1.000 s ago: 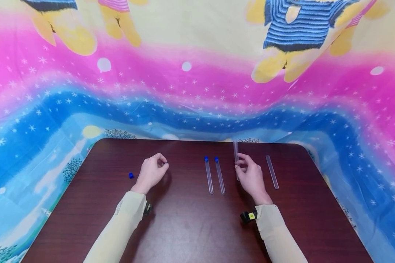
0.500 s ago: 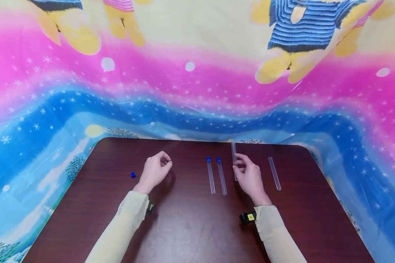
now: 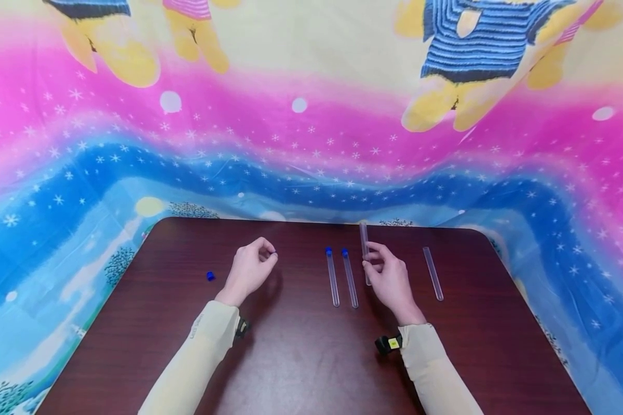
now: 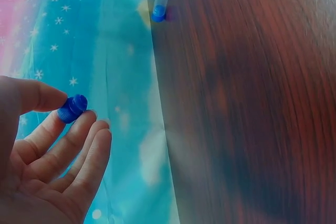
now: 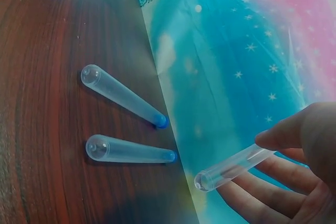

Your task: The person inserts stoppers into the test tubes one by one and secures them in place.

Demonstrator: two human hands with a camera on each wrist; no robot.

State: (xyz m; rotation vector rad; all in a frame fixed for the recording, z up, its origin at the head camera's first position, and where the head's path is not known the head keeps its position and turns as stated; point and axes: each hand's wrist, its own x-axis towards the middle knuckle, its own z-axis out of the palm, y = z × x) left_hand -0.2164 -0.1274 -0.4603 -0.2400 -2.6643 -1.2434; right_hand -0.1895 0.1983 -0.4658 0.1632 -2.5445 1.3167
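My left hand (image 3: 250, 268) pinches a small blue cap (image 4: 72, 108) between thumb and fingers, its narrower plug end facing away from the fingertips. My right hand (image 3: 389, 276) holds a clear test tube (image 5: 231, 169) between thumb and fingers, rounded end down and top uncapped in the head view. Just left of that hand lie two test tubes with blue caps, one (image 3: 333, 279) beside the other (image 3: 350, 281). Another clear tube (image 3: 433, 274) without a cap lies to the right of the right hand. A loose blue cap (image 3: 210, 276) rests on the table left of the left hand.
The dark wood-grain table (image 3: 301, 357) has rounded far corners. A printed cloth (image 3: 291, 144) with snowflakes and bears hangs right behind its far edge and along the sides. Each wrist wears a strapped black device (image 3: 388, 344).
The left hand has moved to the right with the blue cap. The right hand has shifted slightly left with the tube, so the two hands are closer. Other tubes stay put.
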